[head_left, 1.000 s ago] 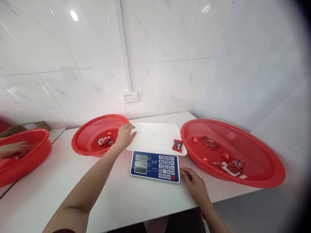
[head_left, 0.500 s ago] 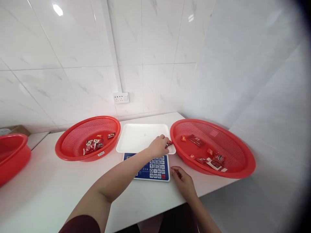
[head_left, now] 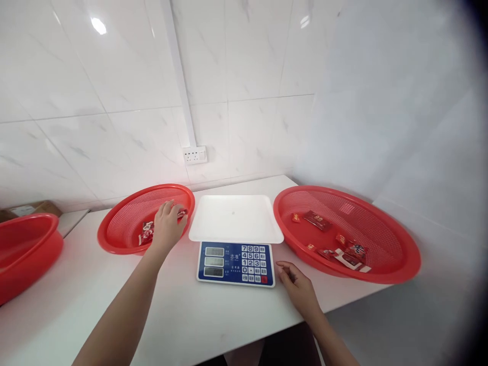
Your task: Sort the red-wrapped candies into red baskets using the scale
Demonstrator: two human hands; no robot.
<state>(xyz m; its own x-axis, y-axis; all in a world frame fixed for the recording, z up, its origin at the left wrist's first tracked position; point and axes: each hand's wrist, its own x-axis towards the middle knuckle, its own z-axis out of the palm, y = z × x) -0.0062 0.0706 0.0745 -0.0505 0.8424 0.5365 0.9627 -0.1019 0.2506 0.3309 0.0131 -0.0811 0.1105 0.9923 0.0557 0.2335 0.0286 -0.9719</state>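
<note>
My left hand [head_left: 166,227] reaches into the left red basket [head_left: 118,223], with its fingers curled around a small red packet [head_left: 182,213] that shows between forefinger and thumb. Part of that packet is hidden by the hand. More red-and-white packets [head_left: 147,234] lie in the basket to the left of my wrist. My right hand [head_left: 299,290] rests on the table beside the scale's keypad, fingers loosely curled, nothing visible in them. Between the hands stands a digital scale [head_left: 236,264] with a bare white pan [head_left: 234,218].
A right-hand red basket [head_left: 343,203] holds several red and orange packets [head_left: 318,220] and touches or nearly touches the pan's right edge. Another red tub [head_left: 30,254] stands at the far left, with a cardboard box [head_left: 38,207] behind it. A tiled wall closes off the back.
My left hand has swung from the pan's right edge, where it held a red packet, over to the left basket. The scale display is uncovered. My right hand stays beside the keypad.
</note>
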